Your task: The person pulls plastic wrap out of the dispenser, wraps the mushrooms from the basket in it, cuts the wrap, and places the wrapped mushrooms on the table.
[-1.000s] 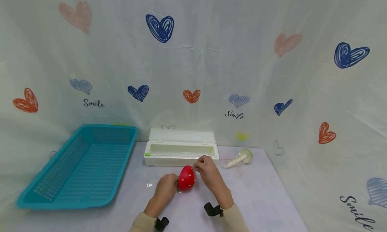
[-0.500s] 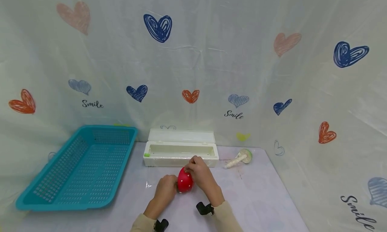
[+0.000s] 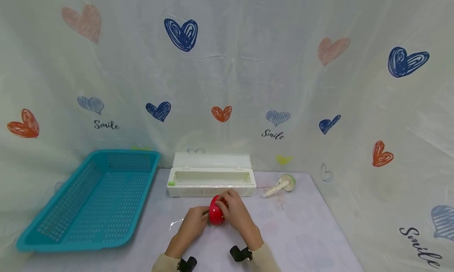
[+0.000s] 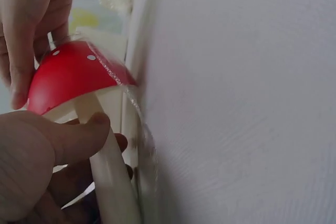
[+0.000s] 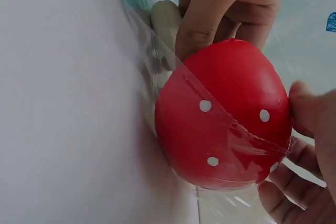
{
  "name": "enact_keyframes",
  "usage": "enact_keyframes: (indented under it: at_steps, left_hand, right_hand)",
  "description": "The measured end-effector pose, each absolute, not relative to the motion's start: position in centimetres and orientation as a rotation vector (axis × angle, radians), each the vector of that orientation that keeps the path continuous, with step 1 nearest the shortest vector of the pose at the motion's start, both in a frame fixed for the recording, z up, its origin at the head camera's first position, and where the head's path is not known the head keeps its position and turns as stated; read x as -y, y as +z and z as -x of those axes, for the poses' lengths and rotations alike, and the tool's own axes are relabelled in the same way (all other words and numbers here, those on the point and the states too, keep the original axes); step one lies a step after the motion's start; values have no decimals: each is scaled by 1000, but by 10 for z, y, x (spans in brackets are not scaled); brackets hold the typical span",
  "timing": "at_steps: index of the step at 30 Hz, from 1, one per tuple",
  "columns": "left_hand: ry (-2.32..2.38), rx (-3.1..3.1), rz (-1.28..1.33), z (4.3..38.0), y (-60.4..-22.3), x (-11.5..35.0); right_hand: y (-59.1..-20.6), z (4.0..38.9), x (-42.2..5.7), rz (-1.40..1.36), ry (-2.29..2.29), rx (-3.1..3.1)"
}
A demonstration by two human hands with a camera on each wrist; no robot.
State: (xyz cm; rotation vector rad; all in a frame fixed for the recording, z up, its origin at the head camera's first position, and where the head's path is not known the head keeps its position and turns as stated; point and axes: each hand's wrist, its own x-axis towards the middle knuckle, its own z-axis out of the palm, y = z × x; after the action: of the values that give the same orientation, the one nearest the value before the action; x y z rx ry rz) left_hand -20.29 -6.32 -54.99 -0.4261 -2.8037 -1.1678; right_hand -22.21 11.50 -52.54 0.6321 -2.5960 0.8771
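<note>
A toy mushroom with a red, white-dotted cap (image 3: pixel 214 213) and a pale stem (image 4: pixel 113 182) is held above the table in front of a white box. Clear cling film (image 5: pixel 247 153) lies over part of the cap, its edge running slantwise across the red. My left hand (image 3: pixel 194 222) grips the stem just under the cap between thumb and fingers. At the cap's other side, my right hand (image 3: pixel 237 212) has its thumb against the red surface and its fingers curled at the rim, pinching the film there. Some film hangs loose along the stem.
Behind the hands stands a long white cling film box (image 3: pixel 213 191) with its lid raised. A blue-green plastic basket (image 3: pixel 136 224) is at the left. A wrapped pale mushroom with a green-edged cap (image 3: pixel 281 185) lies to the right of the box.
My right hand has come leftward from beside the cap onto it, drawing the film over. The left hand keeps its hold on the stem, and loose film now shows left of it.
</note>
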Motion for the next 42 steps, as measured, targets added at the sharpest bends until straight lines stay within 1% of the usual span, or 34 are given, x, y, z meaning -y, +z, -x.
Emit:
enact_keyframes:
  at_steps: [2, 6, 9, 14, 19, 23, 27, 35, 39, 42]
  left_hand:
    - [-1167, 2825, 417, 203, -547, 68]
    - [-1086, 2862, 251, 199, -539, 82]
    - [-1019, 2941, 89, 192, -534, 96]
    - [-941, 3198, -18, 178, -533, 118]
    - [-851, 3224, 28, 165, -539, 131]
    - [-769, 3114, 86, 164, -541, 134]
    - [-704, 3084, 100, 169, -536, 135]
    - [-787, 2994, 98, 171, -517, 137]
    - [-844, 3111, 119, 171, -511, 134]
    - [-811, 3252, 138, 170, -513, 133]
  right_hand:
    - [-526, 222, -112, -640, 903, 2600]
    - [-528, 223, -106, -659, 927, 2606]
    - [-529, 222, -105, -623, 945, 2620]
    - [-535, 219, -107, -554, 956, 2638]
    - [-539, 217, -106, -561, 968, 2612]
    - [-537, 219, -102, -553, 1000, 2607]
    - [-535, 222, -99, -537, 1014, 2630]
    - [-535, 221, -98, -486, 991, 2646]
    - [-535, 221, -99, -480, 1015, 2628]
    - [-536, 221, -100, -479, 1036, 2628]
